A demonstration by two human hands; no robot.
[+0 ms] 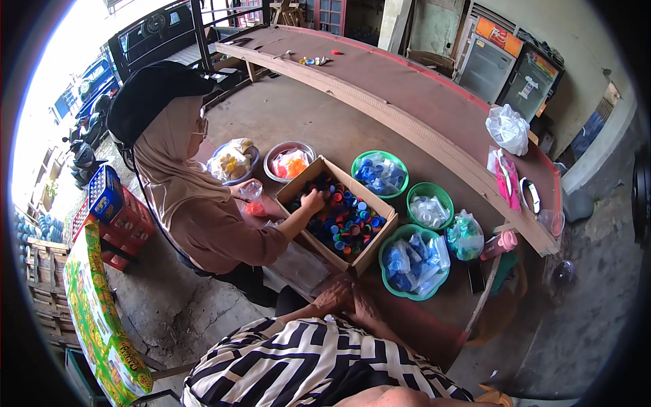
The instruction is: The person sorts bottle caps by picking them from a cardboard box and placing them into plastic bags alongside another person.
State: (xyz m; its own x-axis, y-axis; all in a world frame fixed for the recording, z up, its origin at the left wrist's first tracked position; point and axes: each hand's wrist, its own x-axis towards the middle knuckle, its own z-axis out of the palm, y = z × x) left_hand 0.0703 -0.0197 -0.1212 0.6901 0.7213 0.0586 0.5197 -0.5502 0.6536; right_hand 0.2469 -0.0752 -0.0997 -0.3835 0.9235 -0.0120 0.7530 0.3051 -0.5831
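Note:
My left hand (333,297) and my right hand (364,305) are together in shadow, just in front of the near corner of a cardboard box (324,249). Their fingers look closed, and anything between them is hidden. The box is filled with loose plastic bottle caps (349,227), mostly blue, black and red. To the left of my hands, a clear plastic bag (298,264) lies flat. Close on the right, a green basin (422,293) holds clear bags of blue and white caps (413,258).
A co-worker (203,210) on the left reaches one hand (312,202) into the box and holds a small bag of red pieces (253,203). More basins stand behind, including a green basin (405,166). A long wooden edge board (380,108) borders the table.

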